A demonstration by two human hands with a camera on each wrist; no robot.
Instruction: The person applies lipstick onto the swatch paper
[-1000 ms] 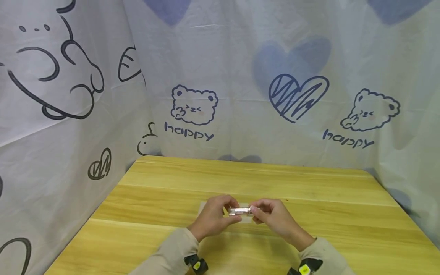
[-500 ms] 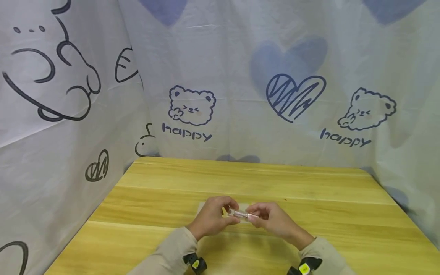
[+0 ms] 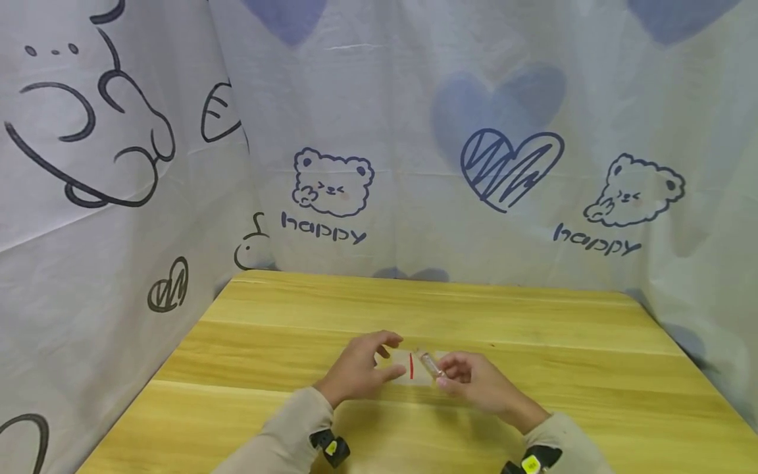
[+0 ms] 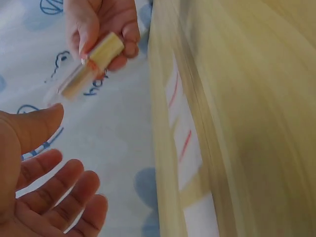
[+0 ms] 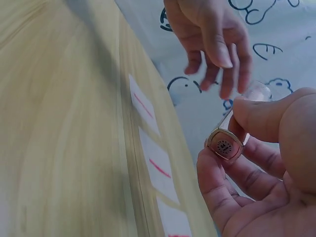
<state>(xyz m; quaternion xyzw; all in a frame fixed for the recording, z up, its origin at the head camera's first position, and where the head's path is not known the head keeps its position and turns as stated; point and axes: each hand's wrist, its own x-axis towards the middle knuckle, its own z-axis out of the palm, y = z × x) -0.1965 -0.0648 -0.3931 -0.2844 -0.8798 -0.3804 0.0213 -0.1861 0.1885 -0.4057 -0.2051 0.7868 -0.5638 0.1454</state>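
My right hand (image 3: 476, 382) pinches a lipstick tube (image 3: 429, 363) between thumb and fingers, tilted up toward the left. In the left wrist view the lipstick (image 4: 104, 53) shows a gold part and a clear end, slightly blurred. Its round base with a small printed label faces the camera in the right wrist view, under the right thumb (image 5: 266, 118). My left hand (image 3: 358, 368) is apart from the tube, thumb and fingers spread, holding nothing. Below the hands lies a white paper card (image 3: 401, 358) with a red line on it.
Three white cards with red marks lie in a row on the wooden table (image 3: 284, 355), among them a middle card (image 5: 155, 158) and a farther card (image 5: 144, 112). Printed cloth (image 3: 408, 217) hangs behind the table and along its sides.
Earlier both hands held the lipstick tube; the left hand has let go and drawn slightly left. The right hand has kept the tube and tilted it, uncovering the card's red line.
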